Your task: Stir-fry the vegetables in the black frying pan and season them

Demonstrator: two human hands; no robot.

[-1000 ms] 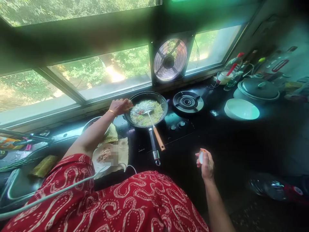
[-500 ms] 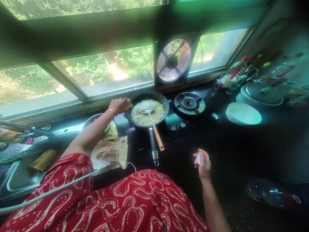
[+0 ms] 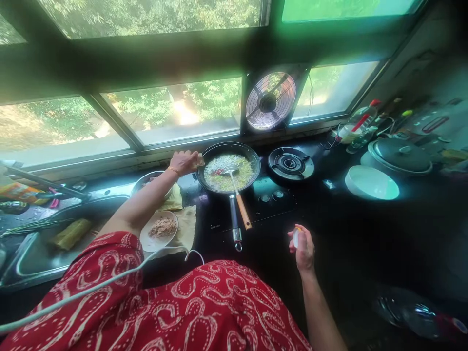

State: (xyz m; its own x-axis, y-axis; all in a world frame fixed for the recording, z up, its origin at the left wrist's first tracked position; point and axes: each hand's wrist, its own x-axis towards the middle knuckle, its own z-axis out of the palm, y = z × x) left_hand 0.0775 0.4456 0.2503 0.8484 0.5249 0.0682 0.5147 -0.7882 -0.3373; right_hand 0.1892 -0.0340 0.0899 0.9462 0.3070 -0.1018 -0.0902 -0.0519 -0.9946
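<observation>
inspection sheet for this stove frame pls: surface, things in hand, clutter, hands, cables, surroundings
Surface: dark countertop with a built-in gas hob; second burner bare.
Things in hand: black frying pan on the near burner, holding pale green food; spatula resting in it, handle toward the person.
Clutter: plate of minced food beside the pan; white bowl, lidded pot and bottles to the right; sink to the left.
Hands: left hand at the pan's rim, gripping a small tan piece; right hand holding a small white object, too small to identify.
Cables: white cable across the red clothing.
Surroundings: windows and exhaust fan behind the hob.
</observation>
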